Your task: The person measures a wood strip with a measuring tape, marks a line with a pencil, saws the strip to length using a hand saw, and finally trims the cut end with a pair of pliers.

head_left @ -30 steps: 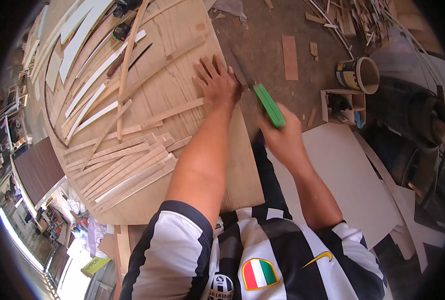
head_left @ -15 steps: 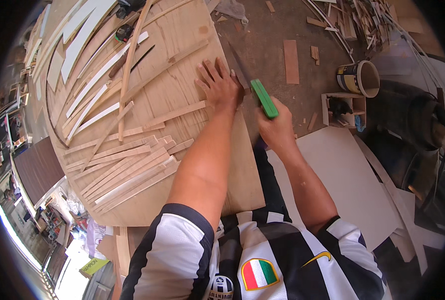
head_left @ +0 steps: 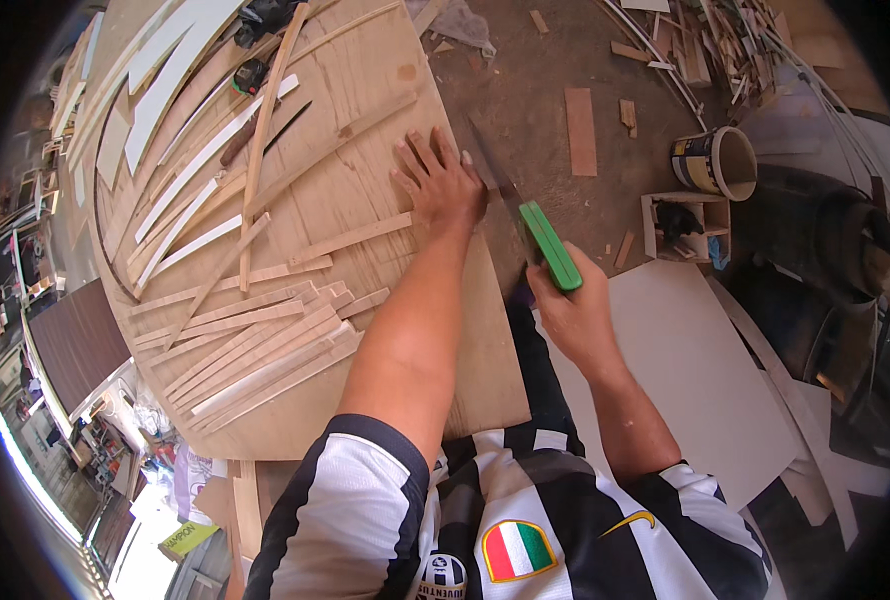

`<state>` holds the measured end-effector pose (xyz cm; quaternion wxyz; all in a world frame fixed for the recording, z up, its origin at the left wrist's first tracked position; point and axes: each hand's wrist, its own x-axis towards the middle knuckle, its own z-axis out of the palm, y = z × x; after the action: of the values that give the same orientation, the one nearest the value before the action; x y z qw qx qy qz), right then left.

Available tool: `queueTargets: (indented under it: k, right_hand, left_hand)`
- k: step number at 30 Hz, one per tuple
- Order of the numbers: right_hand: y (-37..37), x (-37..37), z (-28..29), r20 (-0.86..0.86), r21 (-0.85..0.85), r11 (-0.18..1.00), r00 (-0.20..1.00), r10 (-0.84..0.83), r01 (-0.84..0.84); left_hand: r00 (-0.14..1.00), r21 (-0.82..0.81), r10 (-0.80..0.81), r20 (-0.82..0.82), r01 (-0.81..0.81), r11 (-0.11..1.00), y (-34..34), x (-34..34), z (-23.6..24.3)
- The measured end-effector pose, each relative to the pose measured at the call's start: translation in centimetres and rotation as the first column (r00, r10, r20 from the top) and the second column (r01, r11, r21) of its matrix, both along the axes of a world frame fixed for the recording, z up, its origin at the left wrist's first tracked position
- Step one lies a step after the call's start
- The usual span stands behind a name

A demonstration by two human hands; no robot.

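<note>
My left hand (head_left: 445, 195) lies with its fingers spread at the right edge of the plywood tabletop (head_left: 465, 375). It presses down over the end of a thin wooden strip (head_left: 355, 238), and the strip's end under the palm is hidden. My right hand (head_left: 577, 318) is closed round the green handle of a handsaw (head_left: 551, 246) just off that edge. The saw's dark blade points away from me, up and to the left, close beside my left hand. Whether its teeth touch the strip I cannot make out.
Several cut strips (head_left: 265, 345) lie piled at the table's left front. Farther back are white strips (head_left: 205, 150), a long wooden batten (head_left: 263, 150) and a tape measure (head_left: 250, 76). On the floor to the right stand a bucket (head_left: 700, 163) and a small wooden box (head_left: 653, 228).
My right hand has drawn the saw back toward me and slightly right. My left hand stays on the strip at the table edge.
</note>
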<state>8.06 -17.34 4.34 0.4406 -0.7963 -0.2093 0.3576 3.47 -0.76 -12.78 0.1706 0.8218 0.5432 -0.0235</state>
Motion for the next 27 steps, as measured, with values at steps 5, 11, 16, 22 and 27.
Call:
queueTargets:
  k: [5, 11, 16, 22, 27]
  right_hand:
    - [2.2, 0.7, -0.7, 0.074, -0.063, 0.998, 0.997, 0.035, -0.03]
    - [0.0, -0.2, -0.7, 0.054, 0.067, 0.997, 0.998, -0.038, 0.034]
    - [0.2, 0.5, 1.8, -0.093, -0.02, 1.0, 0.996, 0.0, -0.002]
    - [2.6, 1.2, -1.3, 0.061, -0.022, 0.999, 0.998, 0.028, -0.026]
    - [-0.1, 0.1, 1.9, 0.017, -0.003, 1.0, 1.0, 0.023, -0.023]
  left_hand:
    - [1.0, 0.009, -0.003, 0.006, 0.003, 1.0, -0.3, 0.1, 0.0]
    - [1.0, 0.013, -0.023, -0.012, 0.023, 1.0, -0.8, -0.1, -0.3]
    - [1.0, 0.097, -0.003, 0.011, 0.001, 0.995, -0.3, -0.5, -1.0]
    - [1.0, 0.076, -0.012, 0.008, 0.012, 0.997, -0.5, 0.3, -0.8]
    - [1.0, 0.058, -0.004, -0.002, 0.004, 0.998, -0.3, -0.1, -0.5]
